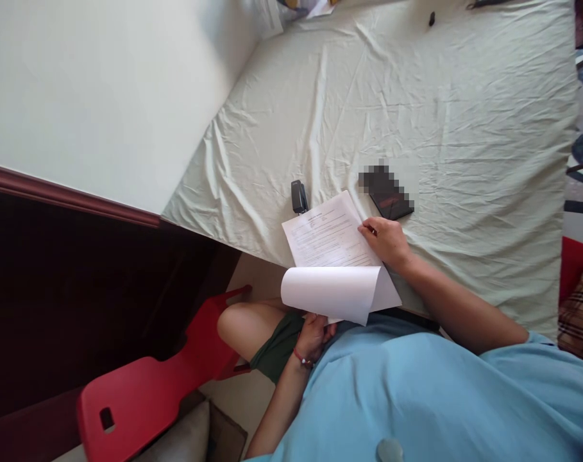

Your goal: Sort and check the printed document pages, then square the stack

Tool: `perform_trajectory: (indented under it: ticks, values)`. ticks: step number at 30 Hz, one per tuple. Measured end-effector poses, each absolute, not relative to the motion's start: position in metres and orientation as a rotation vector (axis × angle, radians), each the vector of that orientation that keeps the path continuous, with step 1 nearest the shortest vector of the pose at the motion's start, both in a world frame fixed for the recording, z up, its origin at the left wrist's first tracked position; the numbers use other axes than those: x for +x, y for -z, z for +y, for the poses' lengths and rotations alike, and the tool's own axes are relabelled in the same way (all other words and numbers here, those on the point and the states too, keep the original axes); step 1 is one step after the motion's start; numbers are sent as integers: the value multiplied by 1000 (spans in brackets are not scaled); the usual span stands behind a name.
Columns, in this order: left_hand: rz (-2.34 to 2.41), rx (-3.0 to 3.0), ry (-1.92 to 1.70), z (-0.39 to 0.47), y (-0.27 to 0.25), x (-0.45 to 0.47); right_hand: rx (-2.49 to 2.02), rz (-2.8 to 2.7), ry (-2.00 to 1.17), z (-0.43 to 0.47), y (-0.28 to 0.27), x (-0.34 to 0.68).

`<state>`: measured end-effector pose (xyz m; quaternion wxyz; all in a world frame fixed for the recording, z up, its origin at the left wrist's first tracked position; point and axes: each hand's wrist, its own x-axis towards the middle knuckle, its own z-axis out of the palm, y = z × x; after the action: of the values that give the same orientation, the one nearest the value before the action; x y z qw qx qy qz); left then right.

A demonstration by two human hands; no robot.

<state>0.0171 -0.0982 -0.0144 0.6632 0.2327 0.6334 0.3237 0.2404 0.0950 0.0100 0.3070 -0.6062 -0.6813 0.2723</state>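
The printed form (pixel 327 234) lies against the right hand (pixel 386 242), perhaps steadied there; the curled sheet (pixel 329 292), likely turned to bare the print, is near the left hand (pixel 315 333). Whether either grip pinches paper, I cannot tell. A stapler (pixel 298 196) rests beyond both on the counter (pixel 469 192).
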Motion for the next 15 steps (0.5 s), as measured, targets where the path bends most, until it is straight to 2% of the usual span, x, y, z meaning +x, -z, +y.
perform_trajectory:
  ticks: [9,15]
  values:
    - [1423,522,-726,-98,16,16,-1315,-1633,-717,92,-17,240]
    - [1422,511,-732,-100,21,14,-901,-1444,-1372,93,-29,245]
